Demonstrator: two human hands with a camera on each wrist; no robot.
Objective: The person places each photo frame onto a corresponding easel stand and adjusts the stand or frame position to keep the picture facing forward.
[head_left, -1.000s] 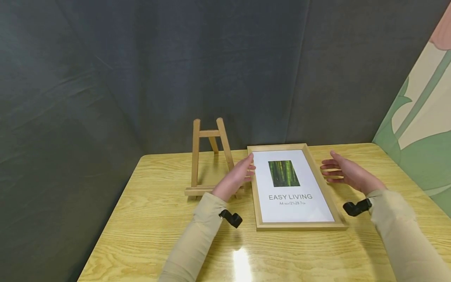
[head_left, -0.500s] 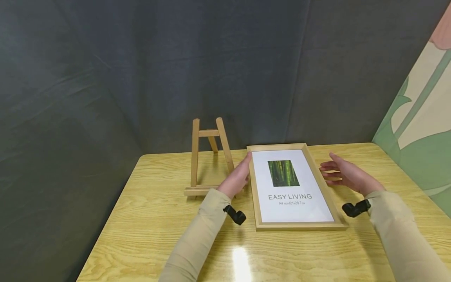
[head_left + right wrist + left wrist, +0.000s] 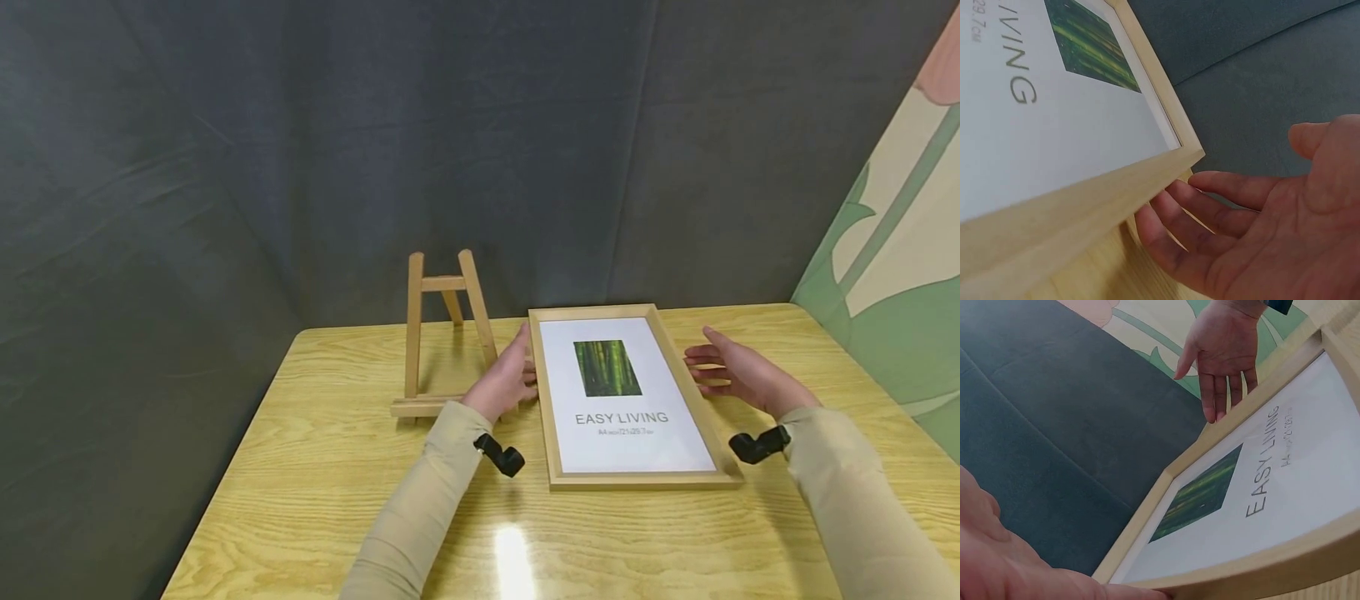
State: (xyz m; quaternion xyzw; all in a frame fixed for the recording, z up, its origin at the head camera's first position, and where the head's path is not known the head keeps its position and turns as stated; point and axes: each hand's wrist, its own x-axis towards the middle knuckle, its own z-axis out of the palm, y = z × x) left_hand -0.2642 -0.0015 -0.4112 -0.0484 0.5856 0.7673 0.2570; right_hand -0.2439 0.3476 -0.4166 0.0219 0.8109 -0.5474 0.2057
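Shifted a touch to the right since half a second ago, the picture frame (image 3: 633, 400) lies face up on the right half of the desk (image 3: 300, 500), its far end close to the back edge, while the right hand (image 3: 750, 377) has hardly moved. The left hand (image 3: 506, 379) is at the frame's left side, fingers extended, clasping nothing; the left wrist view shows a fingertip against the rim. Released too, the right hand curves loosely beside the opposite side, fingertips close under the rim; whether they touch, I cannot tell. Behind the left hand, a wooden easel (image 3: 414, 333) stands near the desk's back edge, left of the frame. Dark fabric (image 3: 450, 125) hangs beyond that edge.
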